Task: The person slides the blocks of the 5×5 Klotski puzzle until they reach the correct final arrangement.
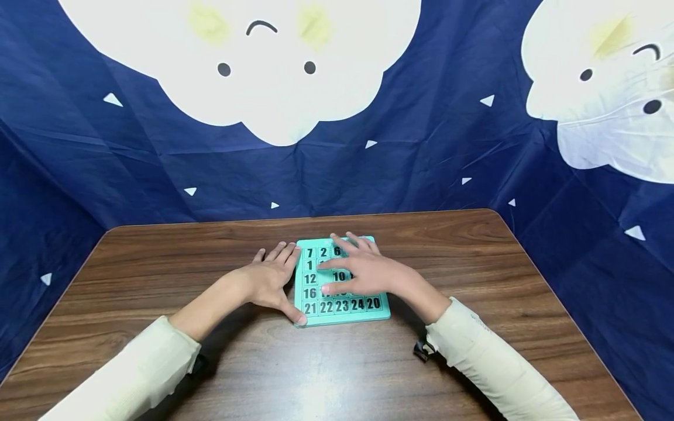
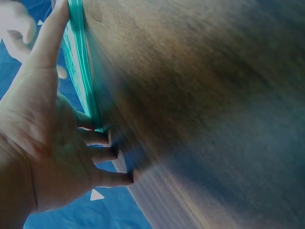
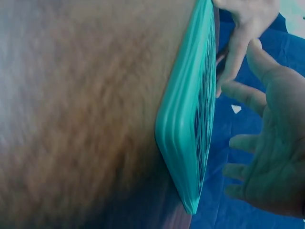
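Touching hand: the bare left hand (image 1: pixel 271 282) is laid flat at the board's left edge; fingers spread and straight, nothing grasped. The thumb is set at the near left corner, the index finger along the far part of that edge; the other fingertips are rested on the table, seen in the left wrist view.
Hovering hand: the bare right hand (image 1: pixel 368 272) is held over the board's right and middle part, palm down; fingers loosely extended, apart, nothing gripped. Whether the index fingertip is in contact with the tiles cannot be told.
Number board: a turquoise, roughly square board with rounded corners and black-numbered tiles (image 1: pixel 344 317) is laid flat near the middle of the table's far half, between the two hands.
Bottom row: 21, 22, 23, 24, 20 can be read.
Left column: 7, 1, 12, 16, 21 can be read, top to bottom.
Other tiles: 2 and 6 are seen beside 7, 10 in the middle row; several to the right are covered by the right hand.
Table: a brown wood-grain tabletop with rounded far corners (image 1: pixel 158 263); glare is shown on the near part.
Sleeves: forearms are covered by a cream left sleeve (image 1: pixel 131 374) and a cream right sleeve (image 1: pixel 489 356).
Backdrop: dark blue fabric (image 1: pixel 421 164) is hung behind, printed with small white triangles and white cloud faces (image 1: pixel 284 99).
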`<state>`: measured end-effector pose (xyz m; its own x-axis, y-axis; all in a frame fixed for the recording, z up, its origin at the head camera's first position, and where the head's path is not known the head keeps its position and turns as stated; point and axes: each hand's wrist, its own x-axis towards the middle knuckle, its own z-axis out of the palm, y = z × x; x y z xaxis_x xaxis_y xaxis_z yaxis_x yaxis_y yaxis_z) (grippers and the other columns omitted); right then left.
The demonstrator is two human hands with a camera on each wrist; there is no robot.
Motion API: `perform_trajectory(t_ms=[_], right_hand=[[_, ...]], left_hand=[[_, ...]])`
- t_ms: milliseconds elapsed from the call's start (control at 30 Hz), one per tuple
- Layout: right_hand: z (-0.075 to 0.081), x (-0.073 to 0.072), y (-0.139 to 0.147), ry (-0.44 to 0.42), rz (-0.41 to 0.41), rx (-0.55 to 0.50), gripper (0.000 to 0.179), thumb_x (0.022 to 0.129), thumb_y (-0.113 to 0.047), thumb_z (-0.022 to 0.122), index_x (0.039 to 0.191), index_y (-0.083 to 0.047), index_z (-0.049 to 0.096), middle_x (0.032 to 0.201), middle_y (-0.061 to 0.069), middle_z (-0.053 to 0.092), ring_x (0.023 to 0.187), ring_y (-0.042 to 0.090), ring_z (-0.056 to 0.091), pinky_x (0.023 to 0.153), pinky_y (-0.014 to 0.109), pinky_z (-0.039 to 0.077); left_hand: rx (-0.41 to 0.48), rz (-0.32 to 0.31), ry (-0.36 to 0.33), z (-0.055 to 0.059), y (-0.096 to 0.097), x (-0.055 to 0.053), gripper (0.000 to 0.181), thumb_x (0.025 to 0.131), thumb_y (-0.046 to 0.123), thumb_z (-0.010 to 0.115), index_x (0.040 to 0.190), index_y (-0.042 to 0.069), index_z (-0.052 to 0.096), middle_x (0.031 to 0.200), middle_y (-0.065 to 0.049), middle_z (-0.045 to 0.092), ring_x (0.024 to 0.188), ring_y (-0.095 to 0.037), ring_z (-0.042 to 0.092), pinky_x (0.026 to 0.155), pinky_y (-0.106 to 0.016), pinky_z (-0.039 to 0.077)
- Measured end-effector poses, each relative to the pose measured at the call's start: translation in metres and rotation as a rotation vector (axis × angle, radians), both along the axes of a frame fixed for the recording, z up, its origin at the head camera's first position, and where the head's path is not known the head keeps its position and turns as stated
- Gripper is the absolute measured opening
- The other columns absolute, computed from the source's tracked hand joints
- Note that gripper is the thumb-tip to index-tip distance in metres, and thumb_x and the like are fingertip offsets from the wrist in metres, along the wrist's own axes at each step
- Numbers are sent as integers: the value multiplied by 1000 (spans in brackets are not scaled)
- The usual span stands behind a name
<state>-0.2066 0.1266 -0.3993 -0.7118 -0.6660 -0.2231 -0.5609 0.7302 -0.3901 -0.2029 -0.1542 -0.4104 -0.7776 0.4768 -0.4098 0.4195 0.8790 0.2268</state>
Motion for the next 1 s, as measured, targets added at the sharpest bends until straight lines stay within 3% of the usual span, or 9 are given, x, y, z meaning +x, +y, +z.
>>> perform_trajectory(t_ms=[167, 533, 633, 833, 1000], right_hand=[[-1, -4, 5, 11, -41, 14, 65, 109, -70, 62, 165, -37, 61, 192, 12, 9, 178, 49, 2, 138, 80, 5], [7, -2, 7, -31, 41, -24, 50, 109, -65, 66, 147, -34, 78, 191, 12, 16, 177, 51, 4, 137, 81, 3], [5, -7, 3, -15, 18, -29, 54, 110, -65, 64, 153, -33, 73, 191, 13, 16, 177, 52, 6, 137, 82, 5], [0, -19, -5, 4, -60, 17, 73, 110, -71, 58, 173, -34, 50, 192, 13, 6, 178, 50, 2, 138, 79, 7], [-3, -20, -5, 4, -56, 42, 71, 109, -73, 58, 169, -34, 55, 192, 12, 8, 178, 48, 2, 139, 78, 7]], left_hand=[[-2, 0, -2, -1, 0, 0, 170, 68, 97, 83, 181, 0, 1, 190, -26, -1, 178, -49, 0, 138, -80, 7], [-3, 7, -16, 1, 1, 0, 171, 68, 97, 83, 181, 0, -1, 190, -26, -3, 178, -48, -3, 138, -79, 5], [-4, 3, -13, 2, 1, 0, 170, 69, 97, 82, 181, 0, -1, 190, -26, -3, 178, -49, -2, 137, -80, 6], [-17, 2, -10, 0, 1, -1, 170, 69, 98, 82, 181, 0, -1, 190, -25, -3, 178, -48, -1, 137, -80, 7], [-24, -3, -7, 0, 2, -1, 170, 69, 97, 82, 181, -1, -1, 190, -26, -3, 178, -48, -1, 137, -81, 7]])
